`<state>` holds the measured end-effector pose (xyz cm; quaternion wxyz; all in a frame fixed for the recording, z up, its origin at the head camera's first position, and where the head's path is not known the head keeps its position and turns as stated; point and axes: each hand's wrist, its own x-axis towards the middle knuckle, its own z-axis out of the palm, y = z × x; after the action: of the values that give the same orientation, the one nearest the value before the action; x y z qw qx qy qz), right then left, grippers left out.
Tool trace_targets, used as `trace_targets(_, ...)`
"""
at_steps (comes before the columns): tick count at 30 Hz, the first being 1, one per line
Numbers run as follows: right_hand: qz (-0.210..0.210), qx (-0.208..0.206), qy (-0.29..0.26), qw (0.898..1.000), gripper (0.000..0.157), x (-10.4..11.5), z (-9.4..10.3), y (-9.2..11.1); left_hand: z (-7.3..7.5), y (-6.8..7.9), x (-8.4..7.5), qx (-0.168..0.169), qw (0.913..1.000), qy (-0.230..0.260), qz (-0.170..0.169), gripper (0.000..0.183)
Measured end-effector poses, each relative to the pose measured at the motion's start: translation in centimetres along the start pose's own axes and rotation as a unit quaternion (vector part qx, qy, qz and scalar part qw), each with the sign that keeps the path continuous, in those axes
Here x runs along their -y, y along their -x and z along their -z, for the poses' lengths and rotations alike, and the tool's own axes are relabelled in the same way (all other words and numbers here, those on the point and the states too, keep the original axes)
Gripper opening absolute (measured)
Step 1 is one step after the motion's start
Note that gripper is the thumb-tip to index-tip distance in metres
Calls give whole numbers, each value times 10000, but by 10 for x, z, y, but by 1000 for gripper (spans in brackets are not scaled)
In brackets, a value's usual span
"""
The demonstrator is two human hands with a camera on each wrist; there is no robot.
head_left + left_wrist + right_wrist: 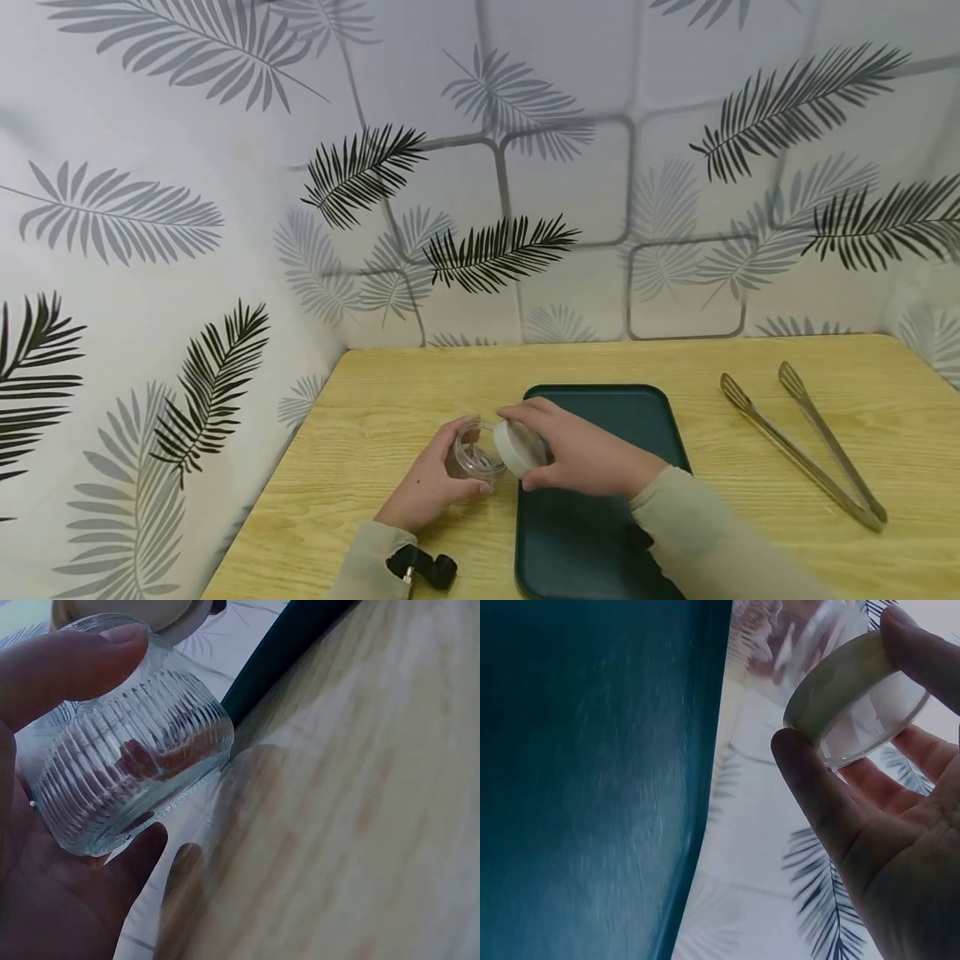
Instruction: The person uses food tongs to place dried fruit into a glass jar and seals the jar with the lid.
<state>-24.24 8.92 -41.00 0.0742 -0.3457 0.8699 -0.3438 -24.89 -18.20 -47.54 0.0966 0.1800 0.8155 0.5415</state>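
Note:
A clear ribbed glass jar is gripped by my left hand, its thumb and fingers curled round the side. Something reddish-brown shows through the glass, too blurred to identify. My right hand holds a round whitish lid by its rim, tilted beside the jar's mouth. In the right wrist view the lid sits between thumb and fingers, with the jar behind it. From the head view the jar's mouth looks uncovered, and the lid is right next to it.
A dark green tray lies under my right forearm. Metal tongs rest spread on the wooden table at the right. A leaf-patterned covering stands behind the table and along its left side.

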Motion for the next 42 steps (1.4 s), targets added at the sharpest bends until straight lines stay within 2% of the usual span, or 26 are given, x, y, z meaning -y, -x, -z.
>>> trace_targets(8, 97, 5, 492, 9987, 83, 7, -15, -21, 1, 1, -2, -5, 9995, -300, 110, 92)
trace_targets(11, 250, -20, 765, 9968, 83, 11, -18, -24, 1, 2, -2, 65, 9995, -294, 121, 93)
trace_targets(18, 780, -3, 1636, 9834, 84, 15, -22, -27, 0, 2, -1, 165, 9997, -181, 93, 95)
trace_targets(22, 863, -26, 1926, 9775, 81, 15, -22, -29, 1, 1, -2, 201, 9997, -65, 91, 94)
trace_targets(31, 346, -68, 1728, 9843, 82, 21, -22, -36, 1, 0, 0, 109, 9999, -84, 12, 96)
trace_targets(36, -69, -154, 1513, 9883, 78, 26, -26, -38, 1, 0, 1, 11, 9998, -175, -100, 89)
trace_targets(42, -651, -441, 1446, 9864, 80, 27, -33, -40, -1, 1, 0, -6, 9996, -110, -257, 84)
